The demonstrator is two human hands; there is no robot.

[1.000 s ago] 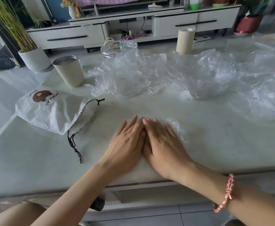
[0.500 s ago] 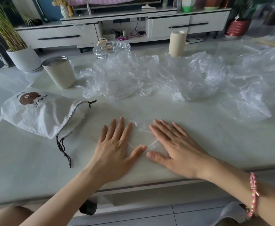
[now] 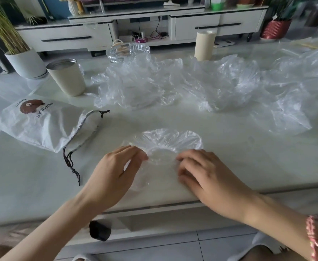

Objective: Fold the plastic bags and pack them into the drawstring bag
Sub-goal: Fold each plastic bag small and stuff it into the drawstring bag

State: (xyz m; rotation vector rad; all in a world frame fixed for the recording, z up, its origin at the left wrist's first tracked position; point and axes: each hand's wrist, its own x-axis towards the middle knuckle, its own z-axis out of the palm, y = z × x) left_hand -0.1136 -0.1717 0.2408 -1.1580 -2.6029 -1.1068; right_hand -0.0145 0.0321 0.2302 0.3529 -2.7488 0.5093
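1. Plastic, thin and clear, is caught in both grips. The left grip [image 3: 114,172] pinches the left rim of a small plastic bag [image 3: 169,142] between thumb and curled fingers, and the right grip [image 3: 211,178] curls its fingertips onto the bag's right rim.
2. That plastic bag lies on the table [image 3: 248,166] close to the near edge, about midway along it. Its far half puffs up in a crinkled arc beyond the knuckles, while the near part lies flatter between the two grips.
3. A pink braided bracelet [image 3: 312,240] sits on the right wrist.
4. Toward the table's left edge lies the drawstring bag [image 3: 41,125], white with a brown bear and the word POPULAR. Its gathered mouth points toward the middle of the table, apart from the left grip.
5. The bag's dark cords [image 3: 71,164] trail toward the near edge.
6. Across the far half, a heap of loose plastic bags [image 3: 173,85] spreads crumpled from the middle out to the right edge.
7. A beige cup [image 3: 67,78] stands upright toward the far left corner, just beside the heap's left end.
8. At the far edge sit a glass dish [image 3: 126,51] behind the heap and, further right, an upright beige roll [image 3: 204,45].
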